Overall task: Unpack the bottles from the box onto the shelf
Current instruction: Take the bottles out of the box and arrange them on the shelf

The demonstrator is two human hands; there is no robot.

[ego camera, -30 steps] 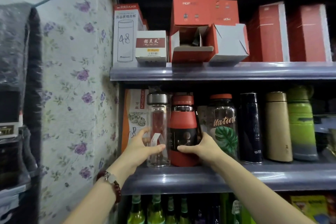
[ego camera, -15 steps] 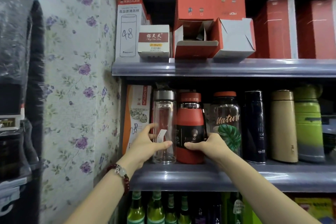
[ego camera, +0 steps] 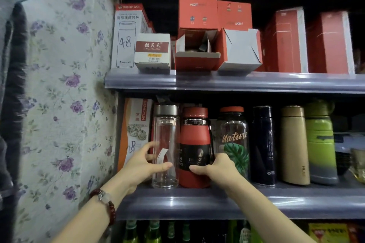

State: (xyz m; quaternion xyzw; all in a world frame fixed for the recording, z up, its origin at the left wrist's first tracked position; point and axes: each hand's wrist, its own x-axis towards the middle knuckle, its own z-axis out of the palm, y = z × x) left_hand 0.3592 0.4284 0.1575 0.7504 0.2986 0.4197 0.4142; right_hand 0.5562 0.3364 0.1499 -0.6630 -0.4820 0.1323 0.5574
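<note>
A clear glass bottle (ego camera: 165, 140) with a steel cap stands upright at the left of the middle shelf (ego camera: 197, 201). My left hand (ego camera: 142, 163) curls round its lower half, thumb in front. Right beside it stands a red bottle (ego camera: 194, 136) with a black label band. My right hand (ego camera: 216, 167) grips that bottle low on its right side, thumb across the label. Both bottles rest on the shelf. An open red box (ego camera: 197, 49) lies on the shelf above, its flaps apart.
Right of the red bottle stand a clear "Nature" bottle (ego camera: 233, 134), a dark blue flask (ego camera: 263, 144), a gold flask (ego camera: 294, 144) and a green one (ego camera: 320, 140). Boxes fill the upper shelf. Green glass bottles (ego camera: 154, 231) stand below. A flowered wall (ego camera: 59, 104) closes the left side.
Both hands keep their hold on the two bottles at the same spot on the shelf. The view has shifted slightly; the bottles look unmoved.
</note>
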